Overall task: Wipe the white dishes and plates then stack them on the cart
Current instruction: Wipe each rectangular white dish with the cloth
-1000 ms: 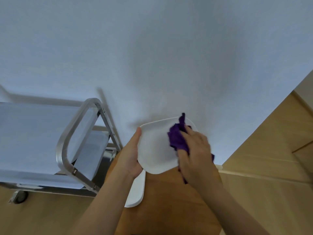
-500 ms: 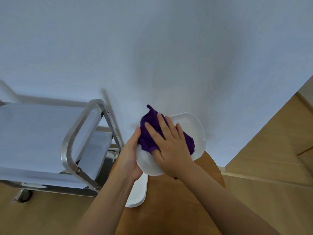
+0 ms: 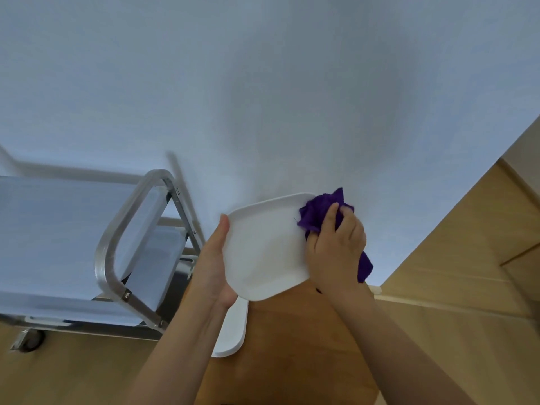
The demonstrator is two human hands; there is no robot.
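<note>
A white plate (image 3: 267, 247) is held tilted above a wooden counter (image 3: 292, 331). The left hand (image 3: 214, 267) cups its left edge, fingers probably curled underneath; a hard wipe could tip it loose. The right hand (image 3: 336, 247) bunches a purple cloth (image 3: 318, 211) against its right rim, fingers pinching.

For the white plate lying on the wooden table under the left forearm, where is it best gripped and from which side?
Judging from this view, grip the second white plate by its rounded near corner, coming from the right. That rim overhangs nothing but is bare there, while the left hand and forearm cover its far and left parts. It lies flat, so pinch the rim.
</note>
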